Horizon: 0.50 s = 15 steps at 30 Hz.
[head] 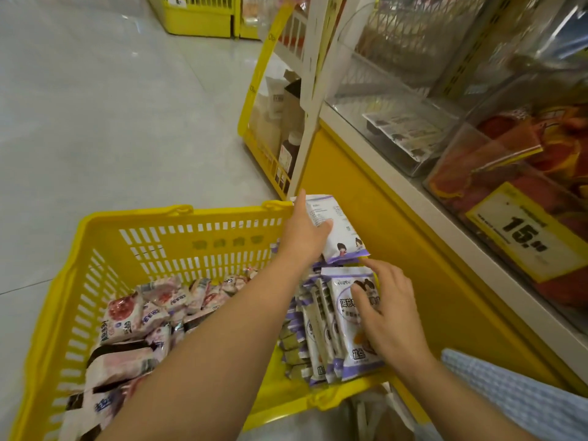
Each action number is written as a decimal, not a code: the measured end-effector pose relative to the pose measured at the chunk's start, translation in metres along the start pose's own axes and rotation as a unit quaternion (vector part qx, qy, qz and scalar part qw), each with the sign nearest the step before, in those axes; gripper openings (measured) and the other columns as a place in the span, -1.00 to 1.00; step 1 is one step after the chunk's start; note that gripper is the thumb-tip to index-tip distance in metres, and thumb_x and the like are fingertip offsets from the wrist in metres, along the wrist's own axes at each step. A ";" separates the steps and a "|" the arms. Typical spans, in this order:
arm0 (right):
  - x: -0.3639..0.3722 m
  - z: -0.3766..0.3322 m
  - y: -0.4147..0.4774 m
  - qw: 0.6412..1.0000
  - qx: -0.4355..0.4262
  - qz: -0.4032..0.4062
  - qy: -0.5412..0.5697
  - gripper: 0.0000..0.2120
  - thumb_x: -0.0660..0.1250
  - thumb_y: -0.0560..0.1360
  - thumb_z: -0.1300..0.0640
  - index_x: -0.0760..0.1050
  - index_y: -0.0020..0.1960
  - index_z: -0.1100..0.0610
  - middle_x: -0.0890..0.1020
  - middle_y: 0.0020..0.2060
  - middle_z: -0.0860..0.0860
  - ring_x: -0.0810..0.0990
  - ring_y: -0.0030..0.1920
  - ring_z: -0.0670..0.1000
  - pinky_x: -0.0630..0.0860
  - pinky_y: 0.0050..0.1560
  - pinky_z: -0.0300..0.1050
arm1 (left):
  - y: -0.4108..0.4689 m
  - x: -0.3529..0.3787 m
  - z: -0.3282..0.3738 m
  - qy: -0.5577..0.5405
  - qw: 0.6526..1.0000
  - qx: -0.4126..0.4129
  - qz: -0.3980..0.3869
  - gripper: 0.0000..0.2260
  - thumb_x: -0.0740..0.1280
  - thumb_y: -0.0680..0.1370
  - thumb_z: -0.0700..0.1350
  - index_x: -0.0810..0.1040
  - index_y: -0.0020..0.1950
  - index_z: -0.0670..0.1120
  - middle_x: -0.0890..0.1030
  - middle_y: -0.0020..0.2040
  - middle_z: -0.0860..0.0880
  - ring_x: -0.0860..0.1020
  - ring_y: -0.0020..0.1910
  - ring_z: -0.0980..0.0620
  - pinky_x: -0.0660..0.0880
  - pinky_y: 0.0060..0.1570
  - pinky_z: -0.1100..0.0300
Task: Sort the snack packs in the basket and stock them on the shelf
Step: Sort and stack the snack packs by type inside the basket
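Sorting step, by the look of it: left grip [304, 232] holds one purple-and-white snack pack [342, 232] over the far right corner of the yellow basket [178, 224]. Right grip [389, 316], fingers laid flat, steadies the upright purple row [321, 326] along the right wall. Pink packs [133, 316] lie heaped on the left. Next, likely: slot it into the row, faces matching, before anything reaches the shelf [366, 148].
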State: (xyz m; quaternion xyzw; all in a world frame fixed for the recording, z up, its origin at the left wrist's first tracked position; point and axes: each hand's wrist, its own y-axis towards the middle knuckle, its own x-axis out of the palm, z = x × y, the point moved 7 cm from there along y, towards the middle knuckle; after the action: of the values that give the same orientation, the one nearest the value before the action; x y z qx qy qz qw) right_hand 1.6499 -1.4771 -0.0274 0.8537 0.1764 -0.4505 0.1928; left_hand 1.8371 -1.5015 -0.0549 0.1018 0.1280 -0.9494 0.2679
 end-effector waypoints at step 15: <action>0.045 -0.041 -0.031 0.951 -0.144 -0.152 -0.226 -0.35 0.15 0.45 -0.36 0.15 0.48 -0.20 -0.01 0.55 -0.03 -0.14 0.54 0.06 -0.25 0.48 0.18 | -0.045 -0.088 -0.055 0.287 0.957 0.051 0.014 -0.52 0.29 0.59 0.00 0.30 0.49 0.01 0.35 0.47 -0.06 0.31 0.44 -0.09 0.30 0.38 -0.02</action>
State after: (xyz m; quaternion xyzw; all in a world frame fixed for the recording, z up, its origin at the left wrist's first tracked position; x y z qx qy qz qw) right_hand 1.6880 -1.4248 -0.0493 0.6556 0.3192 -0.6253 0.2781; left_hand 1.8934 -1.4051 -0.0749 0.3850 0.1498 -0.8817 0.2278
